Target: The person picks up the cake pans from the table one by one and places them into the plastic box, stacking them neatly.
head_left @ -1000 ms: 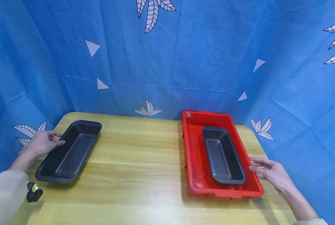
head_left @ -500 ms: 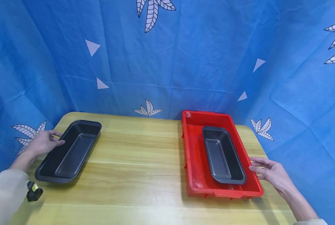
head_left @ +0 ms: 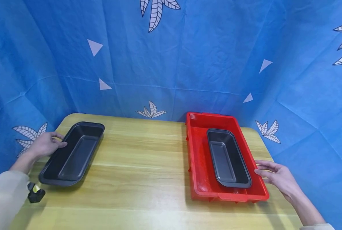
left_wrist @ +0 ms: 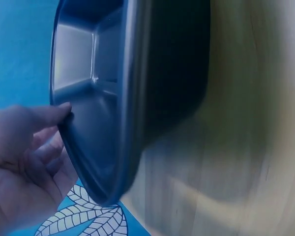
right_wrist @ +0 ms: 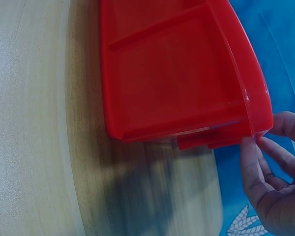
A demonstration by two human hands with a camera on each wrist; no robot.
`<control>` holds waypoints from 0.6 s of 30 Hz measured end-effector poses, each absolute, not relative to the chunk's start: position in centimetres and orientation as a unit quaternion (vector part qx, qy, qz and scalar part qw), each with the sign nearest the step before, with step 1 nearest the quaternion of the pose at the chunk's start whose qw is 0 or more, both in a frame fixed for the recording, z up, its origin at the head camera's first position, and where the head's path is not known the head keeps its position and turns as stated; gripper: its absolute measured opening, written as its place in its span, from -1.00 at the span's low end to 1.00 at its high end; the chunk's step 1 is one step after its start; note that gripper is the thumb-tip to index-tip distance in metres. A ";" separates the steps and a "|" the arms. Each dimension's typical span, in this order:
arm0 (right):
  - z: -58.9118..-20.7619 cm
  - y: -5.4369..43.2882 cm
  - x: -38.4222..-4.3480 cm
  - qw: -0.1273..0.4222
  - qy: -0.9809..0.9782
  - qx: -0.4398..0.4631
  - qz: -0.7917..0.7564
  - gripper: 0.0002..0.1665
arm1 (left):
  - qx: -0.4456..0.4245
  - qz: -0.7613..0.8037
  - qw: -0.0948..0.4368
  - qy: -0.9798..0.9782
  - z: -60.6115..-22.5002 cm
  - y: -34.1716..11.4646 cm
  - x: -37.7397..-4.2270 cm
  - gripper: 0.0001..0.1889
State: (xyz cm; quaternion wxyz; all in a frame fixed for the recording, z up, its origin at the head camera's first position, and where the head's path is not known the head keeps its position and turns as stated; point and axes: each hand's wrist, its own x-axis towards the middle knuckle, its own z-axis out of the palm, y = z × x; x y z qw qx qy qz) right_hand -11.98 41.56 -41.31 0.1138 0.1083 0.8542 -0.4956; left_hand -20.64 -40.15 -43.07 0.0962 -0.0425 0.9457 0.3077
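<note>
On the left of the table lies a long dark loaf pan [head_left: 80,158], slanted. My left hand [head_left: 43,145] pinches its left rim, thumb over the inner edge and the other fingers outside; the left wrist view shows the thumb on the pan's [left_wrist: 172,73] rim. At the right, a shallow red plastic bin [head_left: 198,159] carries a second, smaller-looking dark loaf pan [head_left: 225,163]. My right hand [head_left: 280,179] grips the bin's right rim near its front corner. In the right wrist view this hand [right_wrist: 280,182] has its fingertips right at the rim, below the corner.
A wood-grain table [head_left: 139,172] stretches between the pan and the bin. Blue cloth [head_left: 148,64] with leaf and triangle prints hangs behind and on both sides. A small black device [head_left: 36,195] sits by the left sleeve [head_left: 8,191].
The near end of the left loaf pan has shifted slightly right, with my left hand still on its rim. My right hand and the red bin stay as they were.
</note>
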 end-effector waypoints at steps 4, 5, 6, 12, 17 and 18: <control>-41.2 41.6 -12.0 0.116 0.854 0.109 -0.495 -0.24 | -0.042 0.334 0.110 0.935 -42.8 -39.8 -20.6 -0.42; -41.2 41.6 -12.1 0.116 0.854 0.110 -0.495 -0.23 | -0.043 0.338 0.110 0.934 -42.8 -39.6 -20.6 -0.42; -41.2 41.6 -12.0 0.116 0.855 0.107 -0.494 -0.24 | -0.044 0.345 0.112 0.931 -42.7 -39.4 -20.6 -0.41; -41.1 41.6 -12.0 0.116 0.856 0.106 -0.493 -0.21 | -0.052 0.377 0.122 0.917 -42.3 -38.0 -20.6 -0.36; -41.2 41.6 -12.0 0.116 0.857 0.103 -0.491 -0.20 | -0.055 0.395 0.129 0.908 -42.2 -37.2 -20.5 -0.36; -41.2 41.5 -12.0 0.116 0.857 0.104 -0.491 -0.20 | -0.056 0.398 0.132 0.906 -42.2 -37.1 -20.4 -0.37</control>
